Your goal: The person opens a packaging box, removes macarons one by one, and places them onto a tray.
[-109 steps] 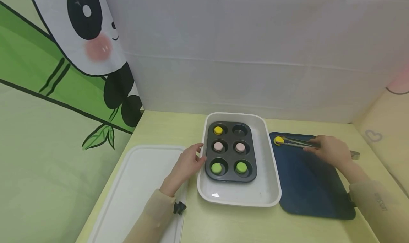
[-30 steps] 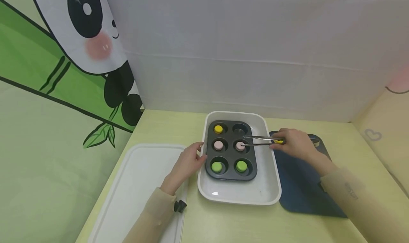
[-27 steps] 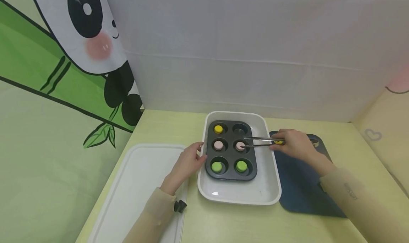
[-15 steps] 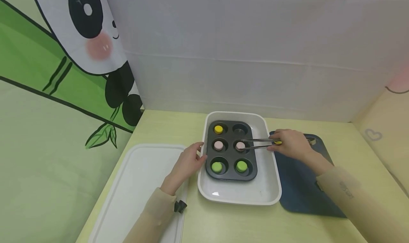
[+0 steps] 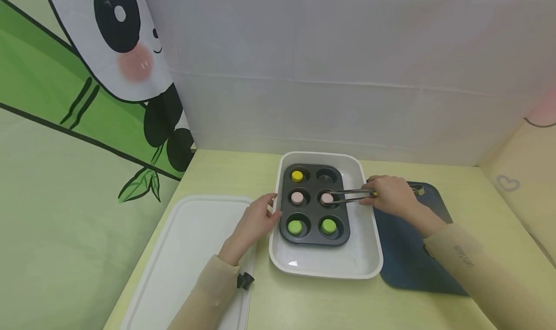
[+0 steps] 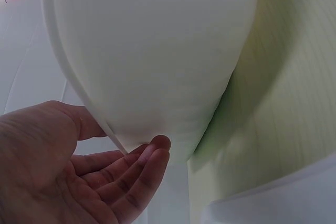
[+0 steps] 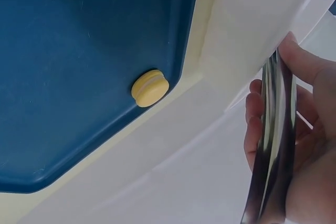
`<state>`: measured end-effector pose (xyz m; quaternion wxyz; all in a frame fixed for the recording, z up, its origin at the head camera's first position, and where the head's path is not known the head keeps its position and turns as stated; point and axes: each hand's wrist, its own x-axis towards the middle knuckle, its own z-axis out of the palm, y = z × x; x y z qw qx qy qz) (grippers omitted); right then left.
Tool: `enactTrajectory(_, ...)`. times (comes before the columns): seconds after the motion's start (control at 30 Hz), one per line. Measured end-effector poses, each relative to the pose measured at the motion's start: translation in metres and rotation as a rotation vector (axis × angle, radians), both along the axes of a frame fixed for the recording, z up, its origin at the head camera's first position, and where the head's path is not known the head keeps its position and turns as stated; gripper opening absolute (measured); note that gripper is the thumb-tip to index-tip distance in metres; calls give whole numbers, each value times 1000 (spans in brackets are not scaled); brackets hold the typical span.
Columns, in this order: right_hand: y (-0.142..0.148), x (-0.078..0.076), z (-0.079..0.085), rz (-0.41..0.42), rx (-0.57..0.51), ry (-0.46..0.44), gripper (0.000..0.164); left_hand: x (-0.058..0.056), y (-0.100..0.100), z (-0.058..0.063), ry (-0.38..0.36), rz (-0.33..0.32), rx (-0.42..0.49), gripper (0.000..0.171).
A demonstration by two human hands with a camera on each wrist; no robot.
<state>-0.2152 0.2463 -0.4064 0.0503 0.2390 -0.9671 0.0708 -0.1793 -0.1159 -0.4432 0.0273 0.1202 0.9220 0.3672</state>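
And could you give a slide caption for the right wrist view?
Right hand gripping metal tongs; yellow macaron on blue tray.

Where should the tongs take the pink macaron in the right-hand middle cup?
Probably across opposite sides of its rounded edge, coming down from the right: the pink macaron sits round face up in the muffin tin, with space showing around it, and the tongs reach in from that side.

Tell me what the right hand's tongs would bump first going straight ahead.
Likely the muffin tin, at its middle-right cup's left wall; the tongs flank the pink macaron there. Tip depth is unclear.
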Motion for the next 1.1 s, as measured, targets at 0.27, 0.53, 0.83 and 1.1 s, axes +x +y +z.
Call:
enactTrajectory(0.27, 0, 0, -4, 0, -18, 6, 30, 1, 0, 1, -8, 9, -5, 53)
enactTrajectory(0.53, 2, 3, 1, 9, -27, 16, 33, 1, -2, 0, -20, 19, 1, 54)
enactTrajectory(0.83, 8, 5, 15, -18, -24, 48, 35, -1, -3, 0, -12, 14, 7, 55)
enactTrajectory(1.1, 19, 9, 25, -34, -31, 86, 36, -1, -2, -1, -2, 7, 4, 54)
